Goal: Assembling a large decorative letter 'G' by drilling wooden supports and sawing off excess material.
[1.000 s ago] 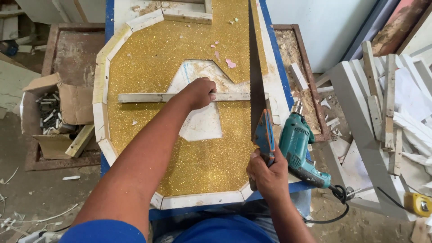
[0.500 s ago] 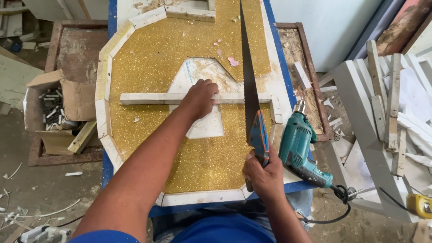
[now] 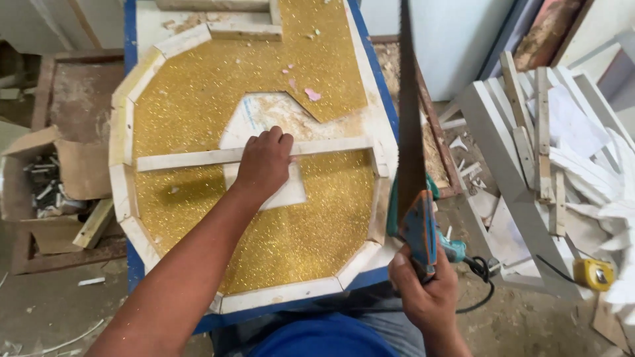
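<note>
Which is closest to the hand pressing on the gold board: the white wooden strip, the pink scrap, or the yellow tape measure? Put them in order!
From the left hand, in the head view:
1. White wooden strip: right under the hand, touching it.
2. Pink scrap: a bit up and to the right, on the gold board.
3. Yellow tape measure: far right, off the bench.

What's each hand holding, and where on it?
Right hand grips the handsaw by its blue handle. Left hand presses on the white strip, mid-length.
</note>
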